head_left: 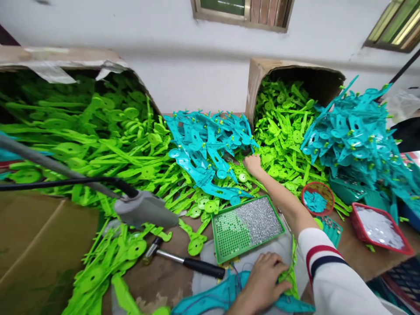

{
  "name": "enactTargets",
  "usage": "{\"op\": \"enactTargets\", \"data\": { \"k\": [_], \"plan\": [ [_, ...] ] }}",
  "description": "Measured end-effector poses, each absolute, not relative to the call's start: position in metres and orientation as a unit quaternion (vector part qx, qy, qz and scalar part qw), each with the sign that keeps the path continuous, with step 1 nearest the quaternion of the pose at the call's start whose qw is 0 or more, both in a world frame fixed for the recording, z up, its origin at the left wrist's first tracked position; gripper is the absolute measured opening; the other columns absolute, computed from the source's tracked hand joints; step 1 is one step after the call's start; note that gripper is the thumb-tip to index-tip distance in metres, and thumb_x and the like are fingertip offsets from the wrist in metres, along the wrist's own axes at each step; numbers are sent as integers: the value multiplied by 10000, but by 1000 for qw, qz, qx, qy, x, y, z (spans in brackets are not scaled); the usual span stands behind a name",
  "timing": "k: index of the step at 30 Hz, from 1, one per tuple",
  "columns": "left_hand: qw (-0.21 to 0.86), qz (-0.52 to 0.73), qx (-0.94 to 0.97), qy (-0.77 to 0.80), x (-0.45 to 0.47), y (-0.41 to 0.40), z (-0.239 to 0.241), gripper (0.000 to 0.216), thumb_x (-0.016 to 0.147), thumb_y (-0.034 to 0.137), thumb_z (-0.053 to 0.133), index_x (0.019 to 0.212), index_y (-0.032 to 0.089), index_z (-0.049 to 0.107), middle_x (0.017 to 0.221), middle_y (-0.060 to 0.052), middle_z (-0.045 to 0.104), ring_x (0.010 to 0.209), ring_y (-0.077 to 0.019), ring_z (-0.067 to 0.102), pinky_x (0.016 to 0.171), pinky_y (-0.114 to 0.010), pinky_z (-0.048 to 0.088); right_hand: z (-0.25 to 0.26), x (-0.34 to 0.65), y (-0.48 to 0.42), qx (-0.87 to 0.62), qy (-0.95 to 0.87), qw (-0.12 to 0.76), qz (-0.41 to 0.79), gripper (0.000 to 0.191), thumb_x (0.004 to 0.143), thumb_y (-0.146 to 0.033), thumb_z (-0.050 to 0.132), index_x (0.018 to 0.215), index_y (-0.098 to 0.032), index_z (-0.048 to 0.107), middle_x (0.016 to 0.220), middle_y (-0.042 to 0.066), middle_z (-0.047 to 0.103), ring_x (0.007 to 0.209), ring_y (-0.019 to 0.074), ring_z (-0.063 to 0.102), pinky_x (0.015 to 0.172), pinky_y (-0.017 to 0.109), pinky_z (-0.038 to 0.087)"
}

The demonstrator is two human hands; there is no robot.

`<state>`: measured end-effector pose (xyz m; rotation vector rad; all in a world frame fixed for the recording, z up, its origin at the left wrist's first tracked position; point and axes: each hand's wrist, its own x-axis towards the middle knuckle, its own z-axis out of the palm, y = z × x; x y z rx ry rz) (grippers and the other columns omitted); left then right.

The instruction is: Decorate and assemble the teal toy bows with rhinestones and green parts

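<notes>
My left hand is curled over a long teal plastic part at the bottom of the view, with thin wires running along it. Its thumb and fingers close around the part near a bright green plastic piece. Stretched far forward, my right hand is closed in a fist at the edge of a heap of green plastic arms; whatever it may hold is hidden. Just left of it lies a stack of teal plastic parts. Between my hands sits a green basket of small silvery pieces.
A hammer lies left of the basket. A grey device on a metal arm juts in from the left. Cardboard boxes spill green parts. To the right are an orange basket, a red tray and a high teal pile.
</notes>
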<state>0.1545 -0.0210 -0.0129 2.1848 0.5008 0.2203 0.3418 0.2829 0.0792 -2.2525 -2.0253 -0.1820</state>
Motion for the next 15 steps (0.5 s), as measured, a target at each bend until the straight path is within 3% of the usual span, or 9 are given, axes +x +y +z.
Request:
{"op": "enactTargets", "data": {
  "k": [4, 10, 15],
  "plan": [
    [413, 88, 885, 197, 155, -20, -7, 416, 920, 581, 626, 1229, 305, 663, 1184, -27, 657, 1114, -231, 574, 949, -375, 416, 93, 352, 262, -750, -640, 145, -84, 320, 1004, -266, 416, 1162, -128, 657, 1165, 183, 698, 1120, 285, 565, 921, 388, 409],
    [380, 94, 902, 182, 156, -20, -4, 393, 940, 533, 622, 1235, 277, 669, 1173, -38, 654, 1110, -228, 580, 961, -374, 424, 130, 377, 165, -663, -545, 513, -12, 186, 918, -319, 597, 1035, -184, 646, 796, 10, 625, 765, 171, 562, 767, 310, 451],
    [359, 112, 912, 165, 159, -19, -3, 329, 969, 479, 598, 1215, 277, 685, 1139, -44, 657, 1077, -228, 583, 950, -366, 433, 137, 330, 49, -631, -424, 645, 80, 218, 889, -406, 660, 985, -212, 691, 793, -21, 583, 707, 117, 519, 676, 254, 456]
  ]
}}
